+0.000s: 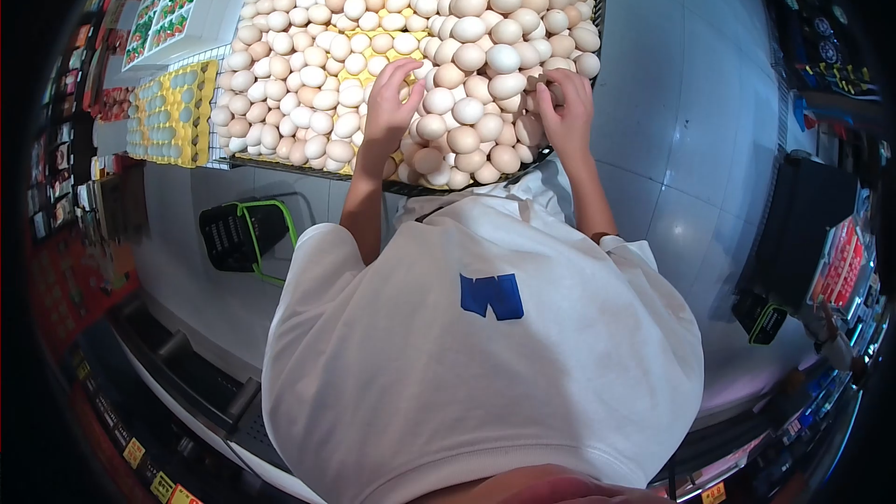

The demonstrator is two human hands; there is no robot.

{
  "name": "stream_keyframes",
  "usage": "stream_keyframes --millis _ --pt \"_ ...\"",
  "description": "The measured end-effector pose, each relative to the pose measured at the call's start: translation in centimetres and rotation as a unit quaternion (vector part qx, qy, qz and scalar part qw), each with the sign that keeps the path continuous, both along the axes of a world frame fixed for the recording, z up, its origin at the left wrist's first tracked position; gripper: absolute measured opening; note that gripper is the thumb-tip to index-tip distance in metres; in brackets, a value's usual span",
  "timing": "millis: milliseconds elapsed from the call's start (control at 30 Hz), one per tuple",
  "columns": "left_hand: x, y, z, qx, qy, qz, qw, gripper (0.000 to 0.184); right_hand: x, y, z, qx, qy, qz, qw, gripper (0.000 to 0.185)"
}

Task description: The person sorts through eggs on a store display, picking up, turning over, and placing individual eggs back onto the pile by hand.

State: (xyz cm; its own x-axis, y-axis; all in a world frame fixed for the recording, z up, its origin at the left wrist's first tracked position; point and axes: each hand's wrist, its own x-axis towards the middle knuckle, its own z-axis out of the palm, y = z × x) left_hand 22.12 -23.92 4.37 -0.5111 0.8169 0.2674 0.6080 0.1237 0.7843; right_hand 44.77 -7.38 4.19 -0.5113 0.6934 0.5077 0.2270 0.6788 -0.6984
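Observation:
A large heap of brown and cream eggs (464, 139) fills a display in front of me. My left hand (390, 105) is over the middle of the heap, its fingers curved and the thumb apart, fingertips close to a pale egg. At the heap's right side my right hand (567, 105) rests against the eggs, fingers bent and thumb apart, with a shaded gap between them. I see no egg lifted in either hand. A yellow egg tray (359, 45) shows among the eggs beyond my left hand.
Yellow trays of pale eggs (170, 117) stand at the left, by a white box of red-and-green packs (173, 2). A black basket with a green handle (245, 236) sits on the tiled floor (653, 121). Shelves line both sides.

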Motion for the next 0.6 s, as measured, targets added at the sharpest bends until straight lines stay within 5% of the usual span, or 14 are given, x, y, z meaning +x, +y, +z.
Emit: stream_keyframes --millis 267,600 --pt "-2.7 -2.9 -0.7 -0.050 0.030 0.099 0.993 0.024 -0.8 -0.5 -0.4 -0.006 0.006 0.008 1.000 0.019" --pt "-11.7 -1.3 -3.6 -0.244 0.220 0.254 0.910 0.043 -1.4 -1.2 0.5 -0.020 0.009 0.007 1.000 0.018"
